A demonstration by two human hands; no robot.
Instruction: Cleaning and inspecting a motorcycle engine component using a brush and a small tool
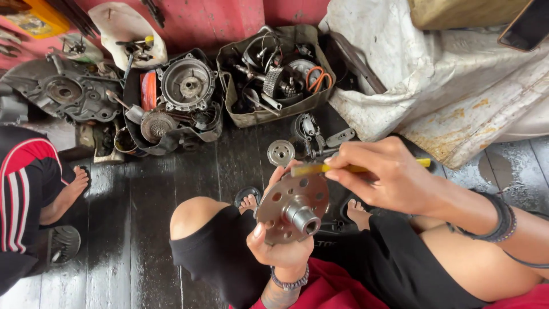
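Note:
My left hand [278,246] grips a round metal hub disc [293,207] with several holes and a short centre sleeve, held above my knees. My right hand [384,174] pinches a thin yellow tool [366,167] and lays its tip across the disc's top edge. Both hands are closed on their things. A small metal pulley wheel [281,152] lies on the floor just beyond the disc.
On the dark plank floor sit a grey tray of engine parts [274,74], an engine casing [187,86] and a clutch cover [68,91]. A dirty white sack [457,86] is at right. Another person in a red-striped black shirt [26,194] squats at left.

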